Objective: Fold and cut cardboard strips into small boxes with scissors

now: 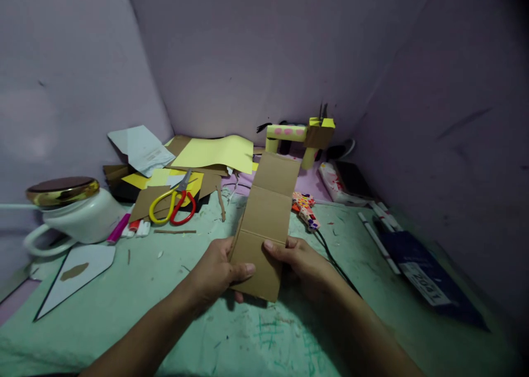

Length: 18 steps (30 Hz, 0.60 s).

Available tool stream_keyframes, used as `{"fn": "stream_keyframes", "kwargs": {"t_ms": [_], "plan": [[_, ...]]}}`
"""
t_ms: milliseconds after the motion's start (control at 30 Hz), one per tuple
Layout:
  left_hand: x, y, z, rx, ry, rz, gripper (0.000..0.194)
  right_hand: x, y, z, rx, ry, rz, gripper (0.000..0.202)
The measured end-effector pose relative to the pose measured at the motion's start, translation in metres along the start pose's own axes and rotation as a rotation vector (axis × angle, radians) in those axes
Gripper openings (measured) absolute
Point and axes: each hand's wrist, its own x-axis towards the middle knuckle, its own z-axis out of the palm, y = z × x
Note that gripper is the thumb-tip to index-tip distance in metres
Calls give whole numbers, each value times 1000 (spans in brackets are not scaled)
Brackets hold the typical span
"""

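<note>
Both hands hold a long brown cardboard strip (266, 211) with creases across it, tilted up above the green tabletop. My left hand (221, 269) grips its lower left edge, thumb on the front face. On the right edge, my right hand (303, 258) pinches the strip with its thumb on top. A second cardboard layer shows behind its left edge. Beyond its top stands a yellow paper animal figure (289, 133) with pink spots and a brown-and-yellow box head. To the left lie scissors (177, 200) with one yellow and one red handle, on paper and cardboard scraps.
A white mug (86, 217) with a gold-rimmed lid stands at left, near markers (119, 228). Yellow paper (215, 154) lies at the back. A patterned glue gun (305, 209) with a black cord is right of the strip. A dark blue packet (425, 278) lies far right.
</note>
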Motion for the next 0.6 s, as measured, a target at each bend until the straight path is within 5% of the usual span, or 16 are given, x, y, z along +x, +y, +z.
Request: {"fn": "stream_keyframes", "kwargs": {"t_ms": [300, 600], "plan": [[-1, 2, -1, 84, 40, 47, 45, -2, -4, -7, 205, -146, 137, 28], [2, -3, 2, 119, -26, 43, 46, -5, -1, 4, 180, 17, 114, 23]]}}
